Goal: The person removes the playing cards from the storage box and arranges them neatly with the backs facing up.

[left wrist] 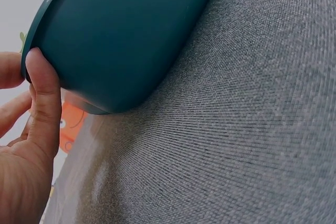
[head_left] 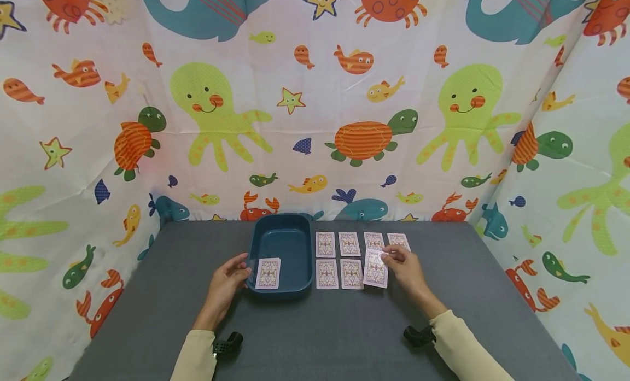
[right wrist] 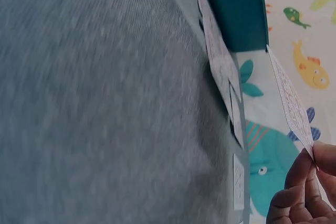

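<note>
A dark teal rectangular tray (head_left: 281, 294) stands on the grey table, and one patterned playing card (head_left: 268, 273) lies face down in its front left part. My left hand (head_left: 227, 281) grips the tray's left rim, its thumb (left wrist: 44, 77) against the outer wall. My right hand (head_left: 407, 270) pinches a playing card (head_left: 375, 269) at its edge. In the right wrist view this held card (right wrist: 290, 100) is raised off the table and tilted. Several more face-down cards (head_left: 325, 245) lie in two rows right of the tray; the held one partly covers a back-row card (head_left: 374, 240).
Grey cloth-like table surface (head_left: 315, 337) extends in front of the tray and cards. A white curtain (head_left: 315, 179) printed with sea animals hangs behind and at both sides. Black wrist devices (head_left: 418, 335) sit at both sleeves.
</note>
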Demonstrator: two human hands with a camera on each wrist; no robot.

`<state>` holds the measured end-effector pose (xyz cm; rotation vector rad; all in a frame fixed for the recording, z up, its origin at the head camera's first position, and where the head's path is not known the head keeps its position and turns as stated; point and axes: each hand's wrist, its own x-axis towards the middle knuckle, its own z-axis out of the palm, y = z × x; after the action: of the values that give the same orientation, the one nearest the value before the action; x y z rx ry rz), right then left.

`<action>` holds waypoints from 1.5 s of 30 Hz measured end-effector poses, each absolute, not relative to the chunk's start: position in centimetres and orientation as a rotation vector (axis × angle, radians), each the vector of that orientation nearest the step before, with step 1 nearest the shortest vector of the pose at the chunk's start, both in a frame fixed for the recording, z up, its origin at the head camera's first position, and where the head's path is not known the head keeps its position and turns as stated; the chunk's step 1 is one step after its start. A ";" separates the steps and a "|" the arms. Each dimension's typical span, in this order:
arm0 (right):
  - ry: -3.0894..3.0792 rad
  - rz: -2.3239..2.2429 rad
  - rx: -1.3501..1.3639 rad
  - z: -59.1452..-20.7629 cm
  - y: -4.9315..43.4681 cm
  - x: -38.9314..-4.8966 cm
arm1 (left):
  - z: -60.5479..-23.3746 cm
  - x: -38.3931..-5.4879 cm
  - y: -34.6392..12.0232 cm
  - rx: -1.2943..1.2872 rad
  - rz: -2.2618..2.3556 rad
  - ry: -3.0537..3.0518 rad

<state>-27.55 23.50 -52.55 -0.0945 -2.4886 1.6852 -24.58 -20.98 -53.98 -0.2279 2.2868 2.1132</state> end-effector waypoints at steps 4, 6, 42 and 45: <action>-2.515 1.666 -0.078 -53.0 24.2 -27.9 | -54.0 -24.5 -21.0 -0.228 2.108 2.286; -2.538 1.643 -0.064 -53.2 24.6 -28.1 | -53.9 -24.5 -21.0 -0.225 2.115 2.278; -2.869 1.332 -0.051 -54.0 26.1 -30.2 | -54.2 -24.7 -21.0 -0.231 2.121 2.299; -2.888 1.303 -0.046 -53.9 26.1 -30.3 | -54.2 -24.7 -21.0 -0.237 2.109 2.304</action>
<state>-30.35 26.13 -53.92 -0.0458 -2.8883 1.3034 -24.69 -21.02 -54.16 -0.2368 2.3036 2.1085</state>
